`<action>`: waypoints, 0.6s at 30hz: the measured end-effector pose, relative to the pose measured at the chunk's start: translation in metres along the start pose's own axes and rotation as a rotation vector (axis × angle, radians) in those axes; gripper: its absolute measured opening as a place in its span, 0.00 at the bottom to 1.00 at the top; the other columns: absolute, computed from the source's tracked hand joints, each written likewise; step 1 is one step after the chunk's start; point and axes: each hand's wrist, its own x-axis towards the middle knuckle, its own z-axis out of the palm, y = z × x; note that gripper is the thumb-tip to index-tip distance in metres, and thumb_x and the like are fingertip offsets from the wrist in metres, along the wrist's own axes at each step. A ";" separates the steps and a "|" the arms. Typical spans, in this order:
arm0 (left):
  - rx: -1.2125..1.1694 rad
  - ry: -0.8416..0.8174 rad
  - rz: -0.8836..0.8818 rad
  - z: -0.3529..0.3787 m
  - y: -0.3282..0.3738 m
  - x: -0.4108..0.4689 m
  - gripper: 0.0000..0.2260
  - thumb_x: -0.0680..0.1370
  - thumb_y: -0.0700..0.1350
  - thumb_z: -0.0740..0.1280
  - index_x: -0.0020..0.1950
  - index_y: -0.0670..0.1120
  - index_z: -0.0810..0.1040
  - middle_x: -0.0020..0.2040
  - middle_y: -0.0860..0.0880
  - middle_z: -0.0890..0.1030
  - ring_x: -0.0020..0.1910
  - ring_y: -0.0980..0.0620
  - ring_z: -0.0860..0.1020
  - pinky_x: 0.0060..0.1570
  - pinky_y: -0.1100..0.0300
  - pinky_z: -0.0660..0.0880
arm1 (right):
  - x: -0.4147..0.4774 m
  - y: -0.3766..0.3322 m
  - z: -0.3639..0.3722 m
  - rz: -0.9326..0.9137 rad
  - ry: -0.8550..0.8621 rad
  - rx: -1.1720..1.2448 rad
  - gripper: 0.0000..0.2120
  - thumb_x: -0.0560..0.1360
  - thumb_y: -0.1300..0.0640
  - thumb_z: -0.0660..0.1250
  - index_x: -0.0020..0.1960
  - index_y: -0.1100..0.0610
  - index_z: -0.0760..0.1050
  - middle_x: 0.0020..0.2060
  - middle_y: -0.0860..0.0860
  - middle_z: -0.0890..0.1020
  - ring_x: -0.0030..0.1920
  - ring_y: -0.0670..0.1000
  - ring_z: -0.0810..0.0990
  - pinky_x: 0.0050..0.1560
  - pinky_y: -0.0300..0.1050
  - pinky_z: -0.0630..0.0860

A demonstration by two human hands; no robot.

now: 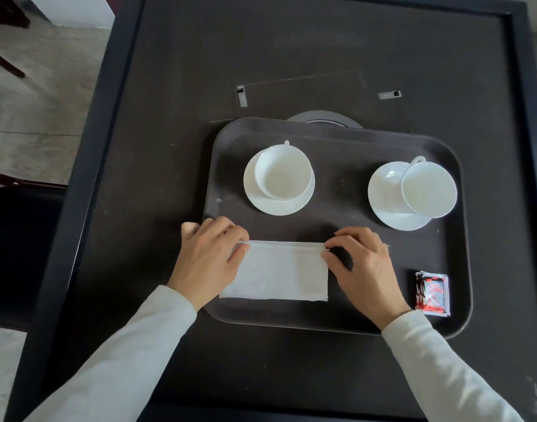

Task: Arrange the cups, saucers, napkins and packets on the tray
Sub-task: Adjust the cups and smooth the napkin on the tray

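Your left hand (pixel 211 257) and right hand (pixel 364 266) are pinching far corners of the napkin (pixel 276 272) on the tray (pixel 337 138), near side. 2 cups (pixel 282 175) are sitting on saucers (pixel 279 207), packets (pixel 433 295) lying near-right; only napkin finishing is remaining.

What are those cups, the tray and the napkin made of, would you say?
The cups: likely glazed ceramic, glossy white with bright glints. The tray: probably moulded plastic, dark matte, rounded corners, scuffed. The napkin: thin paper, soft, with a folded edge.
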 end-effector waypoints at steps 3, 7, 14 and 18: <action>0.003 0.011 0.011 0.001 -0.002 0.001 0.02 0.77 0.45 0.72 0.46 0.51 0.81 0.45 0.50 0.80 0.42 0.48 0.78 0.49 0.48 0.68 | 0.004 0.001 -0.001 0.000 0.001 -0.013 0.04 0.74 0.61 0.76 0.49 0.58 0.85 0.52 0.55 0.81 0.52 0.58 0.79 0.54 0.49 0.69; 0.003 0.014 0.028 0.003 -0.003 0.001 0.01 0.77 0.45 0.72 0.46 0.50 0.81 0.45 0.50 0.80 0.42 0.48 0.78 0.49 0.47 0.69 | 0.008 0.000 -0.001 0.007 -0.006 -0.008 0.03 0.74 0.61 0.76 0.48 0.58 0.85 0.52 0.54 0.82 0.52 0.57 0.79 0.54 0.50 0.70; 0.012 -0.008 0.003 0.006 -0.005 -0.003 0.05 0.75 0.46 0.75 0.49 0.50 0.82 0.47 0.49 0.81 0.44 0.46 0.80 0.50 0.45 0.71 | 0.014 -0.002 -0.001 0.036 -0.030 0.002 0.05 0.75 0.58 0.75 0.50 0.58 0.85 0.53 0.54 0.82 0.54 0.56 0.79 0.57 0.53 0.73; 0.017 0.060 0.006 0.002 -0.001 -0.008 0.10 0.73 0.45 0.76 0.54 0.47 0.83 0.52 0.46 0.82 0.49 0.45 0.80 0.53 0.44 0.71 | 0.016 -0.002 0.000 0.023 -0.022 -0.011 0.07 0.75 0.58 0.76 0.52 0.58 0.84 0.53 0.54 0.82 0.54 0.57 0.79 0.57 0.54 0.74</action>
